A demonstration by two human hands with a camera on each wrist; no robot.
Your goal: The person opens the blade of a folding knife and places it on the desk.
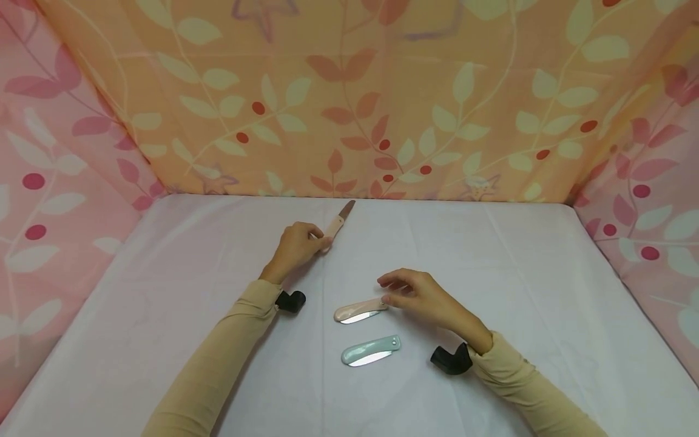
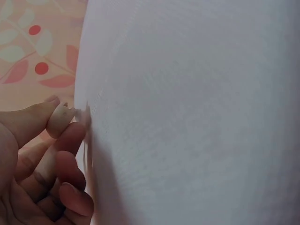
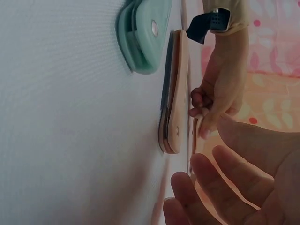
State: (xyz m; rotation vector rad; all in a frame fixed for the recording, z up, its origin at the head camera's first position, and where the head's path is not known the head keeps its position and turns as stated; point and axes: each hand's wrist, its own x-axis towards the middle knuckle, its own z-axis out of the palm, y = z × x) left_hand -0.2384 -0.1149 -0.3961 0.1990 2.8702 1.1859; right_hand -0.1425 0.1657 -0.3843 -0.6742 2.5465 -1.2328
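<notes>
Pink unfolded knife [image 1: 335,226]: left hand [image 1: 298,246] seemingly pinches handle end [image 2: 59,122].

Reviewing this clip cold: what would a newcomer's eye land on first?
Probably the bright orange, leaf-printed fabric backdrop across the top of the head view. Next, the open folding knife with a pale pink handle, held in the left grip near the white cloth-covered table's far edge. Then the folded mint-green-handled knife and folded pale-pink-handled knife, lying nearer the camera.
</notes>
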